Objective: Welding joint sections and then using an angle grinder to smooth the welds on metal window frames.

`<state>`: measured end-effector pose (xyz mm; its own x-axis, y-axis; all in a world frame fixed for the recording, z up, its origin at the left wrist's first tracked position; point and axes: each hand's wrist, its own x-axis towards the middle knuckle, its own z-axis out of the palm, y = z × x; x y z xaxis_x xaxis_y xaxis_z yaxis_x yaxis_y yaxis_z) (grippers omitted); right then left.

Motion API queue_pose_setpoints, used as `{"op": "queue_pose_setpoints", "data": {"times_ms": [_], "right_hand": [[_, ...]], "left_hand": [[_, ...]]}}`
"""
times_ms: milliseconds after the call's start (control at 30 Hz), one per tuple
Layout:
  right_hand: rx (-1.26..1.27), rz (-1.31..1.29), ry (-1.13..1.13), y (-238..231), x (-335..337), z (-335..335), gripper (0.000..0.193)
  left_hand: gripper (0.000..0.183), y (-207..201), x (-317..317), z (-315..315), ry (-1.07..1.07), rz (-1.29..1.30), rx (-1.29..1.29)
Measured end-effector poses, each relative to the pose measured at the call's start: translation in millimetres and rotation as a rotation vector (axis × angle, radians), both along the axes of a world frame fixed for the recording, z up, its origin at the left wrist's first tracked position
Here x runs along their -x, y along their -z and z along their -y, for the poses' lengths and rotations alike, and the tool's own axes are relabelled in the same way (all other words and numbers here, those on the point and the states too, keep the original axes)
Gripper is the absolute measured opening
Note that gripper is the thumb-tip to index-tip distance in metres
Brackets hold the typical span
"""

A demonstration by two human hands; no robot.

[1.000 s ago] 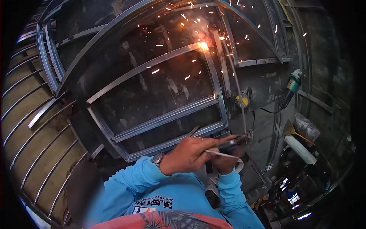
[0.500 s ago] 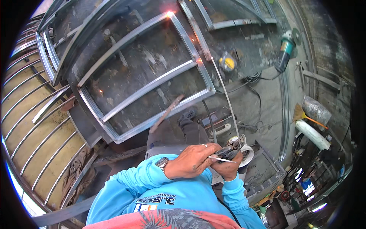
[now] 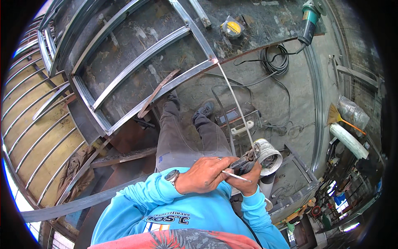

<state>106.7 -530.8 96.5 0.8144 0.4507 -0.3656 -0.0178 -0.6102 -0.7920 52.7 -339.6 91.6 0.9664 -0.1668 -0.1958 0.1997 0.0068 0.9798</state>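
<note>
Both my hands are together in front of my waist around a dark electrode holder. My right hand is closed round it from the right. My left hand, with a watch on the wrist, closes on its other side. A spare pale welding rod sticks out from the left fingers. From the holder's jaws a long welding rod runs up and away. Its tip meets the near right corner of a metal frame on a dark workbench; a faint reddish spot shows there.
A tape measure and angle grinder lie on the bench. A flat metal strip rests across the frame's near bar. Coiled cable, a welding machine and a white bucket are beyond my hands. Curved bars stand left.
The view has shifted, so the bench appears higher. The rod tip has moved from near a loose bar's end to the frame's near right corner. The bright orange glows are gone.
</note>
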Motion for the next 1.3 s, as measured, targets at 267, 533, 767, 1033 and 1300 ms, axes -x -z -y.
{"op": "queue_pose_setpoints", "data": {"times_ms": [267,533,767,1033,1300], "right_hand": [[-0.05,0.025,0.007,11.4,-0.3,-9.6,0.071],[-0.094,-0.038,0.054,24.4,7.7,-3.4,0.075],[-0.036,-0.007,0.05,18.1,3.2,-11.3,0.077],[-0.02,0.08,-0.002,12.1,-3.2,-17.0,0.08],[-0.164,0.055,0.054,22.2,14.2,0.9,0.075]], "left_hand": [[0.036,11.7,2.5,-3.1,-0.011,0.002,0.006],[0.035,18.0,4.1,-4.4,-0.016,0.001,0.001],[0.035,22.0,3.5,-4.1,-0.057,0.045,0.004],[0.034,24.2,3.4,-6.2,-0.013,-0.008,0.047],[0.03,14.0,-0.6,-5.1,-0.018,0.071,0.043]]}}
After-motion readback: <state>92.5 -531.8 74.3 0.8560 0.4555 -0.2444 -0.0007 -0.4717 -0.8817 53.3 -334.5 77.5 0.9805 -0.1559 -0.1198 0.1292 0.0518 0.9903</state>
